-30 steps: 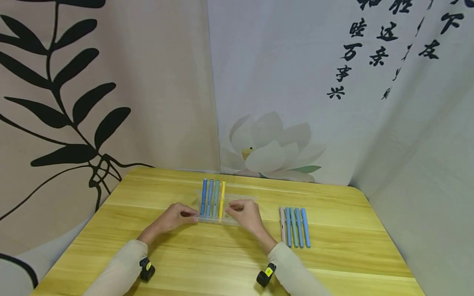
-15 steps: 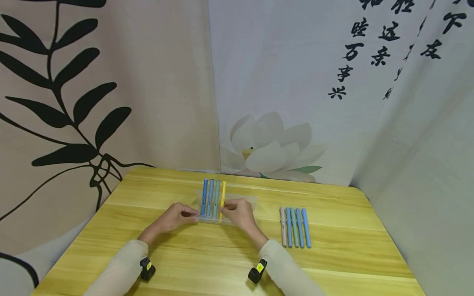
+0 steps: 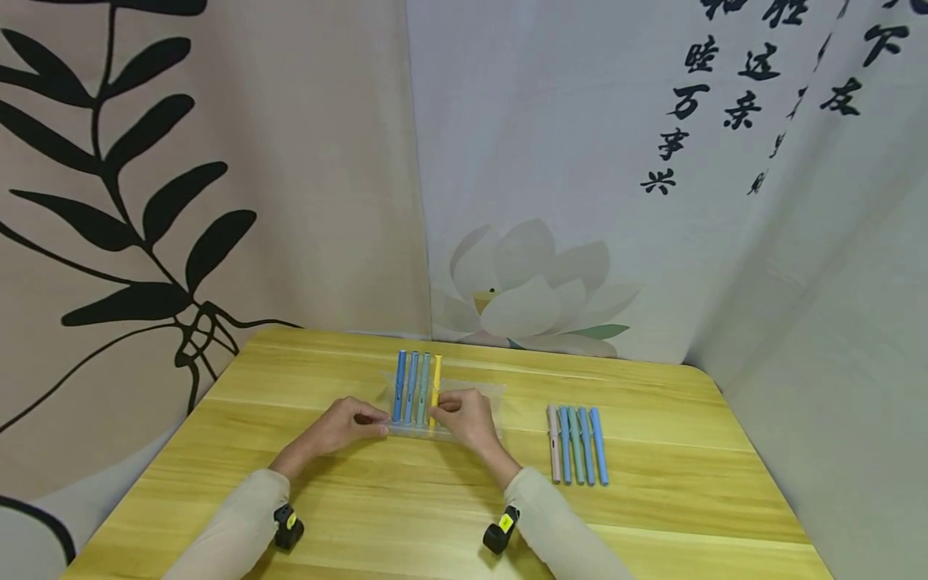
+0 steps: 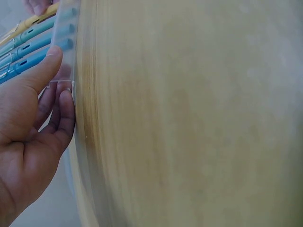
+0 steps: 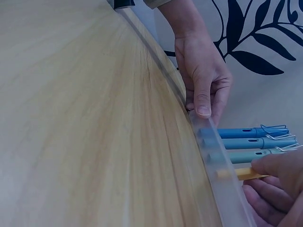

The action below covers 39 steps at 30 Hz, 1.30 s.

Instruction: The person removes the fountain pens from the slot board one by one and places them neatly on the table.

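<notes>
A clear plastic pen stand [image 3: 413,432] stands on the table, with a dark blue pen [image 3: 399,385], a lighter blue pen [image 3: 412,387] and a green pen [image 3: 424,388] leaning in it side by side. To their right is a yellow pen [image 3: 437,372], its lower end behind the stand's front wall [image 5: 239,198]. My right hand [image 3: 470,415] pinches this yellow pen low on its barrel between thumb and fingers. At the stand's left corner, my left hand [image 4: 28,123] grips the clear plastic, thumb [image 4: 54,54] on the front wall and fingers curled below.
Right of the stand, a pinkish pen [image 3: 554,445] lies on the wooden table [image 3: 406,515] in a row with several blue and green pens [image 3: 586,447]. Behind the table's far edge hangs a printed curtain [image 3: 536,161].
My right hand has moved slightly left and now pinches the yellow pen, which it stood beside a second ago. The left hand stays at the stand's corner.
</notes>
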Tool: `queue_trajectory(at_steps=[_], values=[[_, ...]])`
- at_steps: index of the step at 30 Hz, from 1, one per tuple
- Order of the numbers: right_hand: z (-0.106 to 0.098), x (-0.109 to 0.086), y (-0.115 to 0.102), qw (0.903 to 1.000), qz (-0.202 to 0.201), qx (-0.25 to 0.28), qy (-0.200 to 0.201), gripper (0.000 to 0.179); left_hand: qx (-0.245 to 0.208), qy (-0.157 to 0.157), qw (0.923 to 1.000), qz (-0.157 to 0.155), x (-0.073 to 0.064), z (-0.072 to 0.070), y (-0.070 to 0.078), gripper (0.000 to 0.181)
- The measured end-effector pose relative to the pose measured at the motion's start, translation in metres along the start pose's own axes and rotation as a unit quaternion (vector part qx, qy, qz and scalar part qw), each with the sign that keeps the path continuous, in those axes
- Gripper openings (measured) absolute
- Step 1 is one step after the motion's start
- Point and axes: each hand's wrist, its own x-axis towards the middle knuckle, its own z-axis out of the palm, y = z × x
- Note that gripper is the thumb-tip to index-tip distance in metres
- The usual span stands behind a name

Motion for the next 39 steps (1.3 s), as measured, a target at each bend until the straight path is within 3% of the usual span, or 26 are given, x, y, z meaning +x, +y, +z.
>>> queue_trajectory(at_steps=[8,14,24,39], values=[[-0.006,0.001,-0.007,0.9995,0.004,0.024,0.018,0.019,0.0,-0.003,1.0,-0.001,0.002,0.002,0.001,0.026],[-0.014,-0.001,-0.015,0.9994,-0.006,0.01,0.034,0.021,0.002,-0.003,1.0,-0.001,0.001,0.003,0.0,0.028],[-0.03,-0.008,-0.019,0.9991,-0.011,0.021,0.035,0.025,0.01,-0.004,0.9999,0.001,0.0,0.002,-0.001,0.03],[-0.066,-0.025,-0.006,0.9979,0.013,0.026,0.058,0.023,0.001,-0.001,1.0,0.005,-0.001,0.001,-0.002,0.029]])
